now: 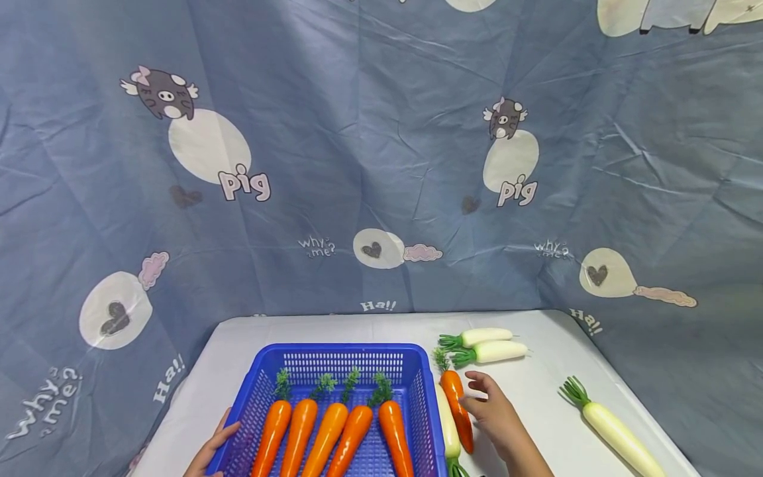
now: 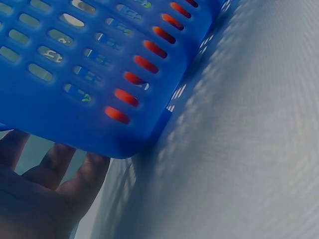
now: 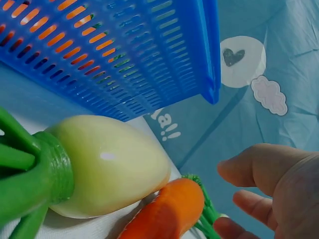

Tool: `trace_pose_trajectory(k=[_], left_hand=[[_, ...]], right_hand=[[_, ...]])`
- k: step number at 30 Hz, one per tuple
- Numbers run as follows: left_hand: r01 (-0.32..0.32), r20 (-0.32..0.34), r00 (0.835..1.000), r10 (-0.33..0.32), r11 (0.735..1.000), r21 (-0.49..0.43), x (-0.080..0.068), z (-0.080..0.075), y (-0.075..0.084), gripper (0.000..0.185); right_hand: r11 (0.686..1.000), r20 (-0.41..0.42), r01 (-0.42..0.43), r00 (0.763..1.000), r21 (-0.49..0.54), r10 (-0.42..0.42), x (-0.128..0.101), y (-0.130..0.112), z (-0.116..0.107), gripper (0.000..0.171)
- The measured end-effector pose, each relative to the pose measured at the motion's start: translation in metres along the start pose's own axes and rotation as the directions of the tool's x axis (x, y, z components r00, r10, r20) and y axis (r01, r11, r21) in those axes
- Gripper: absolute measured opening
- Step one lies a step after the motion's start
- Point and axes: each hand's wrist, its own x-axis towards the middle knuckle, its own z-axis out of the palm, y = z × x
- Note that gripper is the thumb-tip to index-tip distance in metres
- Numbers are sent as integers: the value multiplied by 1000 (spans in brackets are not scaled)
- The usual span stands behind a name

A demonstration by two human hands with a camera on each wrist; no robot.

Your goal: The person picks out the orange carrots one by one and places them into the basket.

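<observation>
Item: toy carrot [image 1: 457, 405] on table just right of blue basket [image 1: 417, 371], likely light, rigid, slick, so I'd pinch mid-body; right hand [image 1: 496, 414] open beside it, left hand [image 1: 208, 450] open against basket.

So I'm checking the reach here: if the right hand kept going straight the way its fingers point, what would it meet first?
Most likely the loose carrot beside the blue basket. The right hand has its fingertips close to it, though depth is unclear.

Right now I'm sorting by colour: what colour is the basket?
Blue, clearest in the head view: basket.
</observation>
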Motion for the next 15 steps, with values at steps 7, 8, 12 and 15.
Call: trace_pose_trajectory(k=[7,8,12,15], left_hand=[[-14,46,999,17,998,-69,1,0,0,55],[-1,55,998,6,995,-95,1,0,0,55],[20,66,998,-11,992,-125,0,-1,1,54],[-23,43,999,27,996,-91,0,1,1,54]], right_hand=[[1000,69,-1,998,-17,2,1,8,1,63],[1000,79,1,997,-16,0,1,9,1,63],[1000,105,-1,994,-6,1,-1,9,2,62],[1000,113,-4,994,-21,6,1,9,2,62]])
